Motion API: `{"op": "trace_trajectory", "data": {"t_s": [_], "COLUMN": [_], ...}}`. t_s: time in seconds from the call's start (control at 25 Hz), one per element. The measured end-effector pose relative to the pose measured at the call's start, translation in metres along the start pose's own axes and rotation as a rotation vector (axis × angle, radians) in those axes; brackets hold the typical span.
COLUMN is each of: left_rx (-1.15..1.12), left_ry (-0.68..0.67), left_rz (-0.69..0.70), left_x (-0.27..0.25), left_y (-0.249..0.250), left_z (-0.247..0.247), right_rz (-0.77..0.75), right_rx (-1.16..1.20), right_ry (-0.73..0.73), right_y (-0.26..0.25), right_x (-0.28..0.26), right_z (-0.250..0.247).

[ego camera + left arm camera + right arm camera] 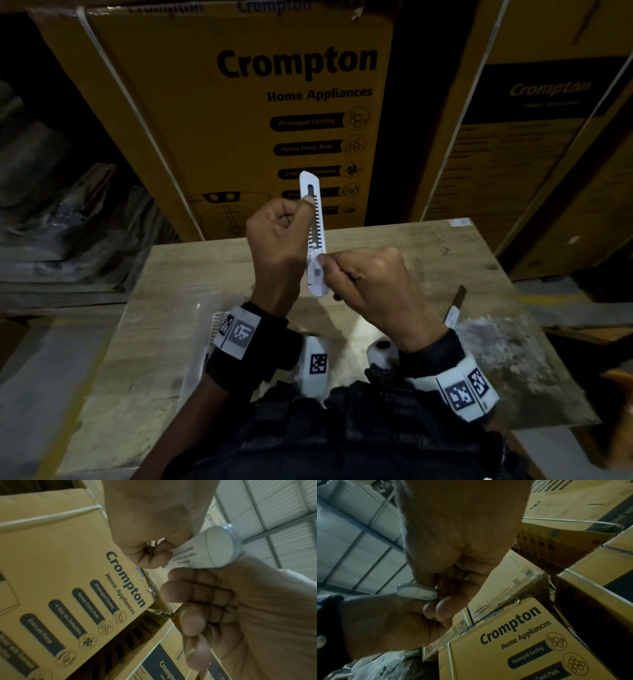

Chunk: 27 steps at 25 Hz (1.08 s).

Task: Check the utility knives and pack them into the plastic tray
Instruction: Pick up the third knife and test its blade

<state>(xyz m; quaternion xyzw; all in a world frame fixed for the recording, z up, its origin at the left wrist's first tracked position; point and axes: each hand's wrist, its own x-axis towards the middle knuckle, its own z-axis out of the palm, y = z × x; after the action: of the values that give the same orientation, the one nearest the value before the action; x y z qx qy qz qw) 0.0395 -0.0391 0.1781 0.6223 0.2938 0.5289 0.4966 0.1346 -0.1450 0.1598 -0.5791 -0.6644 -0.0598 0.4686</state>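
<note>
I hold a white utility knife (309, 181) upright above the wooden table (411, 246). My left hand (291, 222) grips its toothed middle, thumb lying along the slot. My right hand (337, 272) pinches the lower body near the slider. No blade shows past the tip. In the left wrist view the knife's rounded butt end (214, 546) pokes out between my left hand (154, 524) and right hand (223, 608). The same butt end (416, 591) shows in the right wrist view. A clear plastic tray (191, 303) lies at the table's left, behind my left wrist, with white knives (214, 327) in it.
Another utility knife (454, 308) lies on the table to the right of my right wrist. Tall Crompton cardboard boxes (274, 85) stand right behind the table's far edge and to the right. Dark wrapped bundles (51, 171) are stacked on the left.
</note>
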Motion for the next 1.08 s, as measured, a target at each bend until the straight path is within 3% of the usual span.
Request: {"op": "trace_trajectory", "data": {"t_s": [0.16, 0.24, 0.48, 0.64, 0.92, 1.08], "left_rx": [-0.048, -0.061, 0.079, 0.218, 0.301, 0.298], "left_ry": [0.048, 0.043, -0.153, -0.272, -0.313, -0.157], "left_rz": [0.059, 0.016, -0.048, 0.155, 0.348, 0.245], "left_x": [-0.002, -0.007, -0.015, -0.019, -0.017, -0.009], "left_y": [0.002, -0.003, -0.01, -0.012, -0.015, -0.025], "left_z": [-0.004, -0.009, -0.021, -0.024, -0.035, -0.047], "right_rz": [0.43, 0.533, 0.582, 0.678, 0.719, 0.727], "right_rx": [0.563, 0.691, 0.465, 0.593, 0.638, 0.647], "right_ry": [-0.069, -0.113, -0.06, 0.118, 0.227, 0.155], "right_y": [0.001, 0.009, 0.048, 0.05, 0.043, 0.035], "right_x": [0.002, -0.006, -0.028, -0.032, -0.038, -0.037], "right_z": [0.004, 0.006, 0.006, 0.013, 0.027, 0.032]}}
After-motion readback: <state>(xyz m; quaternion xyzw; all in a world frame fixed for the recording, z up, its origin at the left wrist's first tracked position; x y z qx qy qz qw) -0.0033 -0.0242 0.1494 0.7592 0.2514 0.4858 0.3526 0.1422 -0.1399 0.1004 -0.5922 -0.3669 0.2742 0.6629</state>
